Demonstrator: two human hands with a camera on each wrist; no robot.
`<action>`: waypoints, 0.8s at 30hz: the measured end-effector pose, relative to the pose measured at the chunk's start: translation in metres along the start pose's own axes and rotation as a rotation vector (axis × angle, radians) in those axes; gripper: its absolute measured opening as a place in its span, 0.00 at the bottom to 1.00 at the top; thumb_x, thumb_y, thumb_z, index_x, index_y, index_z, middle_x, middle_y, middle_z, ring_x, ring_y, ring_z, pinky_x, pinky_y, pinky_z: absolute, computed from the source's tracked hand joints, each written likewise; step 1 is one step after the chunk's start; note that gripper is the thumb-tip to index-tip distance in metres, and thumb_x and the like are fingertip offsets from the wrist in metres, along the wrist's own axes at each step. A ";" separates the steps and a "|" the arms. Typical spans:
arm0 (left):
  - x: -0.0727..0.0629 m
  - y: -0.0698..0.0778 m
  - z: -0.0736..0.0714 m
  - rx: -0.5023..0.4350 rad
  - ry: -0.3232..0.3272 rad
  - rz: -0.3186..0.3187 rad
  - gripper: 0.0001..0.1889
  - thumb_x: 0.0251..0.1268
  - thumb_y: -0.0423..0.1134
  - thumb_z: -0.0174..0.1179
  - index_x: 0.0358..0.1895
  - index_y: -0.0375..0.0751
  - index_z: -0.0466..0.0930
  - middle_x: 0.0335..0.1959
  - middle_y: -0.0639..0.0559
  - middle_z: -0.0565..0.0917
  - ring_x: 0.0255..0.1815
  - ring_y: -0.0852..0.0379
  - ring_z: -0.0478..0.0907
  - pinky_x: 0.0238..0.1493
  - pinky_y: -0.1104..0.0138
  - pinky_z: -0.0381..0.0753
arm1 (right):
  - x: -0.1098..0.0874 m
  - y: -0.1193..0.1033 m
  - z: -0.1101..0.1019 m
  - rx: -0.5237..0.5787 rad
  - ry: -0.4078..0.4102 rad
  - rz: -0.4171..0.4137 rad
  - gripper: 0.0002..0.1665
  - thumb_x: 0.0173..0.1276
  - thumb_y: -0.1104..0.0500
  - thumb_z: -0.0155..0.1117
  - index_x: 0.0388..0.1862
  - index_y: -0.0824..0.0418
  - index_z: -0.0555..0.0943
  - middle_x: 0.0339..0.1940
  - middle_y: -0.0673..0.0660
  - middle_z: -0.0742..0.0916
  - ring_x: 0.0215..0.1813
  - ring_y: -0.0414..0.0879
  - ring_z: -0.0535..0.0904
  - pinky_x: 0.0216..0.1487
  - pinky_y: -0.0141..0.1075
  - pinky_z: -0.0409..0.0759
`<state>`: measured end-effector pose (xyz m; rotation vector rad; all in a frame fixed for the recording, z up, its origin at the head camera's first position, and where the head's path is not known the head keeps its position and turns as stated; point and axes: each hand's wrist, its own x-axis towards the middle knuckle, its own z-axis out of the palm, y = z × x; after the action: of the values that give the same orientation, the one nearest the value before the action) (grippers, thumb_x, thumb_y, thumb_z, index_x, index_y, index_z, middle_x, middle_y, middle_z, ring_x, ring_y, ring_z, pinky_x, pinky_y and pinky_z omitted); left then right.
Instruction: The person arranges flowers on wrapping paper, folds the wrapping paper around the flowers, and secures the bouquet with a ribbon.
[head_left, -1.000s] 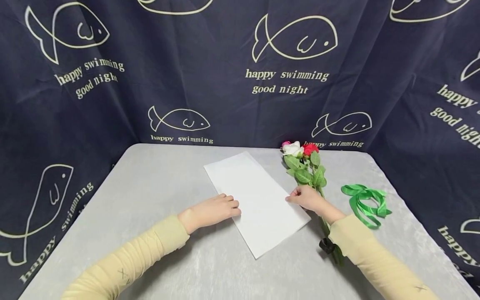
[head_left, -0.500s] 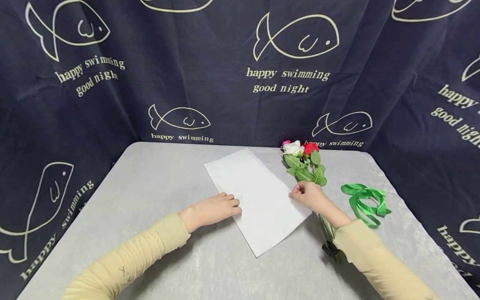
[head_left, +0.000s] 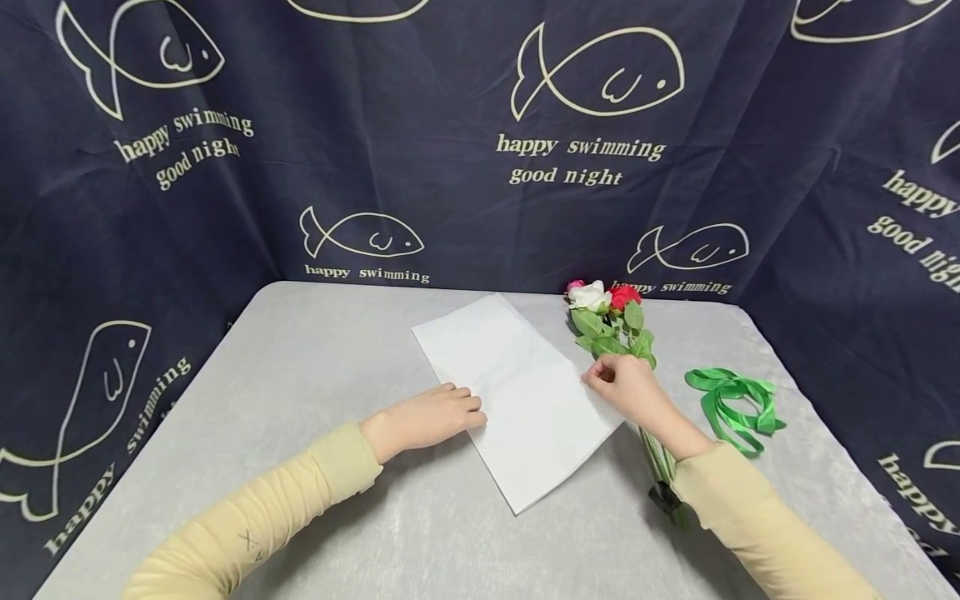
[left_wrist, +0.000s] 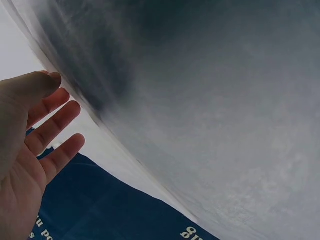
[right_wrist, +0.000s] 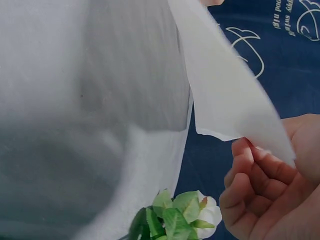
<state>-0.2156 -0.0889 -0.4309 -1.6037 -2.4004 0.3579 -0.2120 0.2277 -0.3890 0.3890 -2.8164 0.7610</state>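
White paper [head_left: 517,408] lies slanted on the table, its right edge raised. My right hand [head_left: 628,392] pinches that edge between thumb and fingers. The right wrist view shows a lifted white flap [right_wrist: 230,90] running to my right fingertips [right_wrist: 242,147]. At the opposite edge, my left hand [head_left: 438,417] rests with its fingers at the paper's border. The left wrist view shows its fingers loosely spread and the thumb [left_wrist: 47,82] near that border. A bunch of roses [head_left: 588,296], white, red and pink, lies beside my right hand, its stems partly covered by the hand and sleeve.
Coiled green ribbon [head_left: 738,408] lies at the right on the grey table cover [head_left: 322,350]. Something black [head_left: 663,497] is wrapped round the lower stems. A dark blue curtain [head_left: 450,117] with fish drawings hangs behind the table and at both sides.
My right hand has moved slightly up and to the right, raising the paper's right edge. The left hand has stayed almost in place. The flowers and ribbon lie as before.
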 end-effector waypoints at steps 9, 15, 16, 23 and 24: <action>0.005 -0.003 -0.009 -0.007 0.015 -0.017 0.08 0.66 0.35 0.55 0.43 0.52 0.77 0.36 0.60 0.76 0.36 0.60 0.71 0.35 0.70 0.68 | 0.002 -0.007 -0.005 -0.037 0.075 -0.075 0.07 0.57 0.60 0.68 0.22 0.58 0.79 0.18 0.50 0.81 0.22 0.40 0.73 0.27 0.35 0.71; 0.015 -0.008 -0.025 -0.003 0.084 -0.056 0.13 0.63 0.31 0.57 0.49 0.50 0.78 0.40 0.58 0.78 0.40 0.58 0.73 0.38 0.68 0.70 | 0.001 -0.018 -0.013 -0.021 0.090 -0.098 0.06 0.58 0.61 0.67 0.24 0.59 0.80 0.18 0.50 0.81 0.22 0.40 0.72 0.26 0.34 0.71; 0.017 -0.010 -0.029 0.001 0.096 -0.064 0.14 0.62 0.31 0.57 0.49 0.50 0.78 0.41 0.58 0.78 0.41 0.58 0.73 0.39 0.68 0.71 | 0.001 -0.019 -0.015 -0.017 0.089 -0.101 0.05 0.58 0.61 0.67 0.24 0.59 0.80 0.18 0.50 0.81 0.22 0.40 0.72 0.26 0.34 0.71; 0.032 -0.021 -0.059 0.014 0.158 -0.122 0.16 0.61 0.30 0.57 0.51 0.47 0.76 0.46 0.55 0.78 0.47 0.55 0.73 0.45 0.64 0.72 | 0.003 -0.034 -0.025 0.005 0.114 -0.139 0.04 0.58 0.62 0.67 0.25 0.59 0.81 0.19 0.49 0.82 0.23 0.39 0.73 0.27 0.33 0.72; 0.033 -0.023 -0.063 0.018 0.168 -0.129 0.16 0.61 0.30 0.57 0.51 0.47 0.76 0.46 0.55 0.78 0.48 0.55 0.73 0.46 0.64 0.72 | 0.003 -0.036 -0.026 0.007 0.124 -0.147 0.04 0.58 0.63 0.67 0.25 0.59 0.81 0.19 0.49 0.82 0.22 0.39 0.73 0.27 0.33 0.72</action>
<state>-0.2277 -0.0618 -0.3621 -1.4027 -2.3505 0.2117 -0.2009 0.2102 -0.3497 0.5240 -2.6367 0.7373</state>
